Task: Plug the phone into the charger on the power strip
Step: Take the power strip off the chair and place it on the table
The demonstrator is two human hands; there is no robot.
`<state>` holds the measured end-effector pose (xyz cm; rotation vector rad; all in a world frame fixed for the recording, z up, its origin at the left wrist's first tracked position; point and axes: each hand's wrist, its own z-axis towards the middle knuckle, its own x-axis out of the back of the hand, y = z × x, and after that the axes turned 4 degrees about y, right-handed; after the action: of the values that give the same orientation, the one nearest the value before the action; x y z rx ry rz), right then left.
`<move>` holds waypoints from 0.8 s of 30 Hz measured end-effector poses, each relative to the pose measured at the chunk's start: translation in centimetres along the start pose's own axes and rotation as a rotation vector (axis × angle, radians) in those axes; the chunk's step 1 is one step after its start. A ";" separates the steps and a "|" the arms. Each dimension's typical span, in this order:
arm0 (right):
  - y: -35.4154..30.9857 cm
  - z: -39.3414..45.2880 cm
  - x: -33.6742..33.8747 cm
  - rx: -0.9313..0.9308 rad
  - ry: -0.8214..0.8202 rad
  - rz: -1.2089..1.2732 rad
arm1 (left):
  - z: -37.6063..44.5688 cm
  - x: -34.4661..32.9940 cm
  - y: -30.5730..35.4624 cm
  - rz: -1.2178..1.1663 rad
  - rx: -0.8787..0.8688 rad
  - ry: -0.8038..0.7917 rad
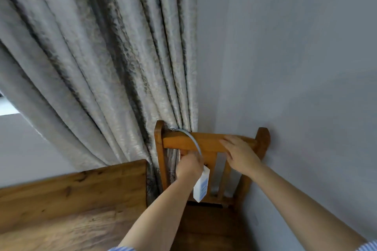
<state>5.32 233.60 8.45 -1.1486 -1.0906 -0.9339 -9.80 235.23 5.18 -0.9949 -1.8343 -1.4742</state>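
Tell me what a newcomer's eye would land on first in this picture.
First, the two bare arms reaching to the wooden chair in the corner: the left hand is closed on a white phone with a grey cable arching over the chair's top rail, while the right hand lies flat on that rail. Next, the heavy grey curtain filling the upper left, and the wooden table at lower left.

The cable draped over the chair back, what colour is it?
Light grey. The cable shows best in the head view, arching over the chair's top rail.
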 end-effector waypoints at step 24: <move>-3.7 3.8 -0.7 -0.080 -0.146 -0.200 | 2.9 9.2 -3.4 -0.223 -0.113 0.394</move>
<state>0.94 236.71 8.81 -1.2036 -1.3149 -1.0693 -17.68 239.50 10.17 -0.5095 -1.6259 -1.7771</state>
